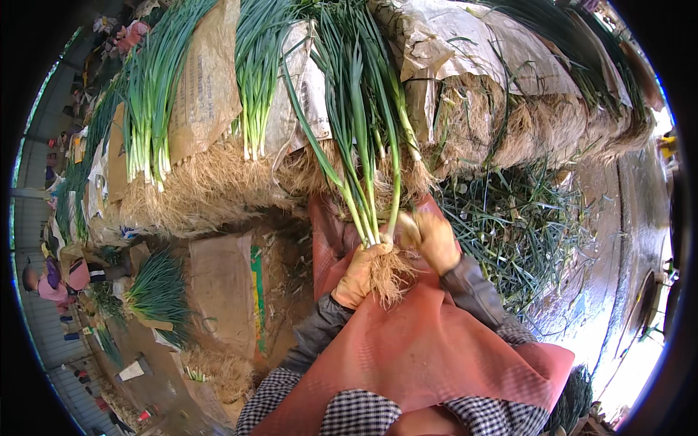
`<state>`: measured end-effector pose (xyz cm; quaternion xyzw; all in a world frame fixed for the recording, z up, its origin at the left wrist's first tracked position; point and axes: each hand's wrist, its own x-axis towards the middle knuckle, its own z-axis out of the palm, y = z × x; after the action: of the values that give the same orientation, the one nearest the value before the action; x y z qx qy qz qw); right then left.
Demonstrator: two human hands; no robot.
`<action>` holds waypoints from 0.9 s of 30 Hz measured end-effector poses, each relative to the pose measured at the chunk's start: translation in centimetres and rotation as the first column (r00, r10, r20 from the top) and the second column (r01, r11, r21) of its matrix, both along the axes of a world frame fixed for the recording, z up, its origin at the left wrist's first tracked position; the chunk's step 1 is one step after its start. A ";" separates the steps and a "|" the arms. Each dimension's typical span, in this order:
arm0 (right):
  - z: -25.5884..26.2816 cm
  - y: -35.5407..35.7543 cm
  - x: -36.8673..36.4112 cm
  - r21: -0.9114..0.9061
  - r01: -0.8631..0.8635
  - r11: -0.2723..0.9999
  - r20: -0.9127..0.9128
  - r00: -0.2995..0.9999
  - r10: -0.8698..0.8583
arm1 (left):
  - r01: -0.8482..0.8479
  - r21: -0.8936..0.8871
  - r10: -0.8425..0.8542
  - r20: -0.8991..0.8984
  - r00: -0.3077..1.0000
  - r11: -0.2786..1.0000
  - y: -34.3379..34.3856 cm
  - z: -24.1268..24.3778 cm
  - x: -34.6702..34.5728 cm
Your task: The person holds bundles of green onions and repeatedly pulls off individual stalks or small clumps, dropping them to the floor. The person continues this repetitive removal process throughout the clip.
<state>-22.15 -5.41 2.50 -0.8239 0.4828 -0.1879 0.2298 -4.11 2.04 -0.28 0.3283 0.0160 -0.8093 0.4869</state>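
Observation:
My left hand (360, 272), in a tan glove, is closed around the root end of several green onions (371, 223). Their brown roots (390, 272) hang below it over a red apron (403, 349), and the long leaves reach up across the piled bench. Beside the same stems is my right hand (433, 240), also gloved and blurred; whether its fingers pinch anything cannot be made out. Just above, a loose green onion (406, 122) lies with its roots towards me. A peeled-looking bunch (253, 109) rests further left on the pile.
Rooted onion bundles (491, 125) under paper sacking (485, 38) stretch across the front. Leaf scraps (507, 229) are heaped on the right, beside wet floor (600, 218). A brown sack (221, 289) and another onion bundle (158, 294) lie left, near a person (49, 283).

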 end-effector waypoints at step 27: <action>-2.9 -3.6 -0.6 0.518 0.150 0.842 0.508 0.738 -0.444 | -0.005 -0.163 0.098 0.571 0.815 0.987 -0.3 -3.0 -2.5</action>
<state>-22.77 -8.98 -0.38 -0.5525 0.5405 -0.3633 0.5202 -6.56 1.75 -3.24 0.5185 -0.1858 -0.6571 0.5146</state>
